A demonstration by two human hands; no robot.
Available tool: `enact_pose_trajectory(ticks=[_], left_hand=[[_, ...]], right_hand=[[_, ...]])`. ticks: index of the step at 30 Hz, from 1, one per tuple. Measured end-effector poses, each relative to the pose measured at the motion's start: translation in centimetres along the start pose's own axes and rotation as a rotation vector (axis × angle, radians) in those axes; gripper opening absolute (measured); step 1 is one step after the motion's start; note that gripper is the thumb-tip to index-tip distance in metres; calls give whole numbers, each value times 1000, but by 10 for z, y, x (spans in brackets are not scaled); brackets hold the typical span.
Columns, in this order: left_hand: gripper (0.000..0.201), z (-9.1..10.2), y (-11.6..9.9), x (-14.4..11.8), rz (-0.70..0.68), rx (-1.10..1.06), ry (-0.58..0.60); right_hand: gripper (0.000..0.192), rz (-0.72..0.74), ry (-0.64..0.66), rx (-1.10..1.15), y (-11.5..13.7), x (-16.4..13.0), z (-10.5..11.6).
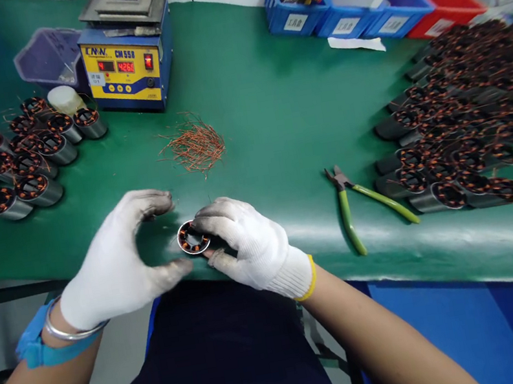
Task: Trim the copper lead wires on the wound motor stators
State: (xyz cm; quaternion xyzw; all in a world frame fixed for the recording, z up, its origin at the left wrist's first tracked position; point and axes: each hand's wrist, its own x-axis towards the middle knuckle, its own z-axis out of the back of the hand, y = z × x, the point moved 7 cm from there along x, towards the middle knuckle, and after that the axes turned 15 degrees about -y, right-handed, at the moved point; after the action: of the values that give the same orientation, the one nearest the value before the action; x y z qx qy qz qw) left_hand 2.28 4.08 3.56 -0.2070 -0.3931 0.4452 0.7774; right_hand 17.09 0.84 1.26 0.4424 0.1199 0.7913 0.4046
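Note:
Both of my hands wear white gloves. My right hand (245,240) grips a small metal stator (192,237) with copper windings, held at the front edge of the green mat (273,117). My left hand (120,260) curls open just left of the stator, thumb below and fingers above, not clearly touching it. A blue strap and a metal bangle sit on my left wrist.
Several wound stators (20,166) stand at the left, a large heap of stators (461,118) at the right. Green-handled cutters (361,201) lie right of my hands. Cut copper wire scraps (194,145) lie mid-mat. A blue solder pot (128,56) and parts bins (354,12) stand at the back.

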Motion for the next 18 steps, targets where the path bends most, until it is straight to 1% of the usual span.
enact_pose_trajectory(ticks=[1,2,3,4,5,6,8,10,12,15,16,17,18], left_hand=[[57,-7,3,-5,-30,99,41],[63,-16,6,-10,-54,174,87],[59,-24,8,-15,-70,208,111],[49,-29,9,-19,-86,208,96],[41,-31,8,-21,-103,191,47],[39,-30,6,-23,-117,168,-15],[41,-28,3,-26,-143,135,-115],[41,-25,0,-28,-169,129,-151],[40,-22,-2,-29,-180,134,-178],[41,-17,0,-29,-157,151,-246],[41,-15,1,-29,-145,146,-264],[42,-14,1,-30,-136,133,-279],[44,-12,2,-30,-126,113,-294]], right_hand=[[43,-6,-1,-12,1,-1,0],[47,-10,-7,-25,2,-3,1],[52,-13,-16,-33,4,-5,4],[59,-20,-34,-36,6,-7,8],[65,-37,-63,-37,7,-9,13],[69,-57,-96,-40,8,-11,19],[73,-92,-149,-58,9,-15,30],[69,-90,-163,-81,11,-17,34],[64,-48,-146,-89,16,-16,32],[60,16,-144,-89,24,-14,25],[60,7,-157,-90,25,-14,24],[61,-43,-172,-83,24,-14,23],[65,-136,-188,-58,19,-14,22]])
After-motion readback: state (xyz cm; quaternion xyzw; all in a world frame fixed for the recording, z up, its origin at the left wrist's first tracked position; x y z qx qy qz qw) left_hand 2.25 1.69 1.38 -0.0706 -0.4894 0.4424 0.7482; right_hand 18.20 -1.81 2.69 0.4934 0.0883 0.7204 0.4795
